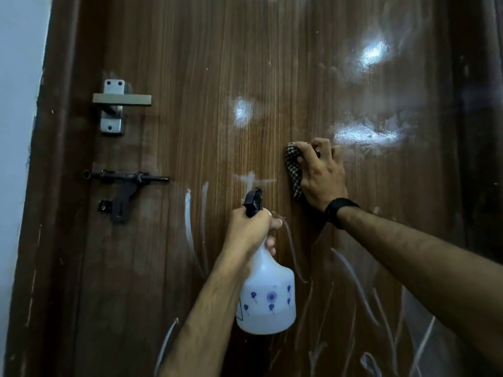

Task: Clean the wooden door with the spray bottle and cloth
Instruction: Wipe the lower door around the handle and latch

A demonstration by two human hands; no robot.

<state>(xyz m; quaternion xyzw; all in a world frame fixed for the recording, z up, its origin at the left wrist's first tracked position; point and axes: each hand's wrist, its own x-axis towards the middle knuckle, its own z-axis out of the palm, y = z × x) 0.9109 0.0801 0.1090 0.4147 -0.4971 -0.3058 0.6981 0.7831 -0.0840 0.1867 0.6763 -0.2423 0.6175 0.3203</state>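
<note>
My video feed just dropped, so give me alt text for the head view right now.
The right hand presses a checkered cloth against the wooden door beside wet smears, while the left hand grips a white spray bottle by its neck. A metal handle and dark bolt latch sit at the left.

Most of the checked cloth (294, 170) under the right hand (321, 175), spray bottle (268, 297) neck inside the left hand (249, 229).
</note>
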